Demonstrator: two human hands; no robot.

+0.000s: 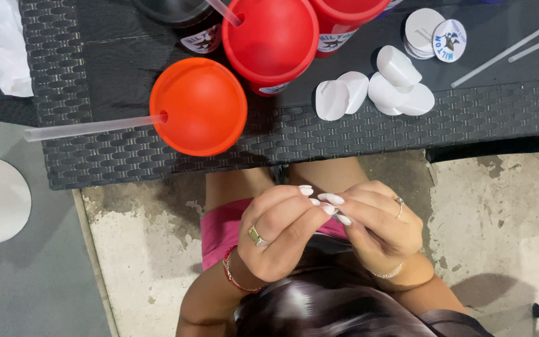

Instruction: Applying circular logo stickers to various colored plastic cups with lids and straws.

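Note:
My left hand (pixel 276 234), with a gold ring and a red bracelet, and my right hand (pixel 383 229), with a ring and a thin bracelet, meet fingertip to fingertip over my lap. Between them they pinch a thin pale piece, apparently a small sticker (pixel 343 218), mostly hidden by the long white nails. Right under the hands a dark glossy cup (pixel 319 299) rests in my lap. Ahead, on the black woven table (pixel 95 162), stands an orange-lidded cup (pixel 198 106) with a clear straw (pixel 88 128).
A red-lidded cup (pixel 271 39) and another red one (pixel 344 15) stand further back. White round backing papers (pixel 375 90) lie loose, next to a stack of round stickers (pixel 435 34). Two spare straws (pixel 513 47) lie at the right. Below is a concrete floor (pixel 500 218).

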